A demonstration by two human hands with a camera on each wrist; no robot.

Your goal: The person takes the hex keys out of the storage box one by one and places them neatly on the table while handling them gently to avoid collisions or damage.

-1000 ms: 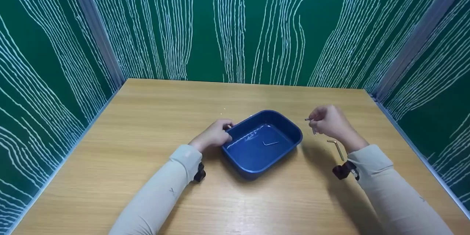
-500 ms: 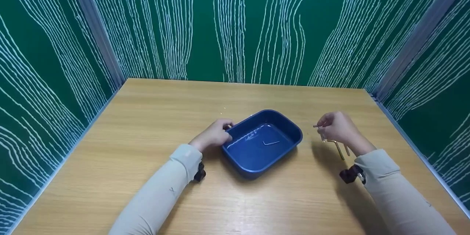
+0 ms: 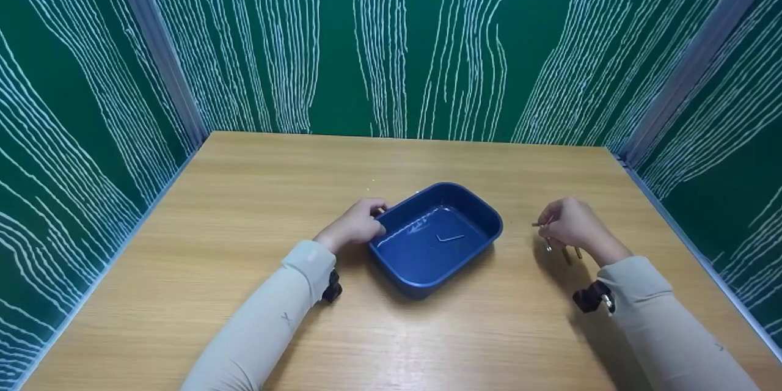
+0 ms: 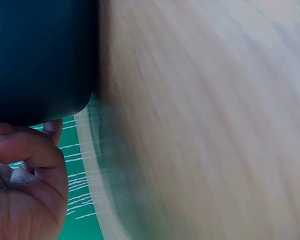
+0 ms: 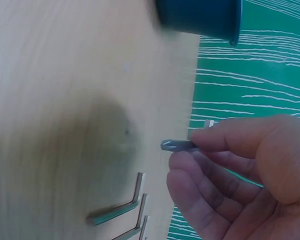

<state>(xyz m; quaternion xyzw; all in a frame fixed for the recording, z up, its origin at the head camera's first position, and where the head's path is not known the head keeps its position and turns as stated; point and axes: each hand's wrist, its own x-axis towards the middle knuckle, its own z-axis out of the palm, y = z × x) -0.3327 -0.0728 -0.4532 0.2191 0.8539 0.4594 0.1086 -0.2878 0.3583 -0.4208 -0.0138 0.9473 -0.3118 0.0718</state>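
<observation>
My left hand grips the left end of a blue rectangular bin, thumb over the rim and fingers outside. Inside the bin lies one L-shaped hex key. To the right of the bin, my right hand holds another hex key, pinched between thumb and fingertips, its tip poking out. Just beneath that hand, more metal hex keys lie side by side on the table, the nearest hex key showing best in the right wrist view. The hand partly hides them in the head view.
The wooden table carries the bin near its middle. Green panels with white wavy lines stand around its back and sides. A dark wrist camera hangs under the right sleeve.
My right hand has moved right and nearer to me with its hex key, so it now covers more of the hex keys on the table. My left hand and the bin have stayed put.
</observation>
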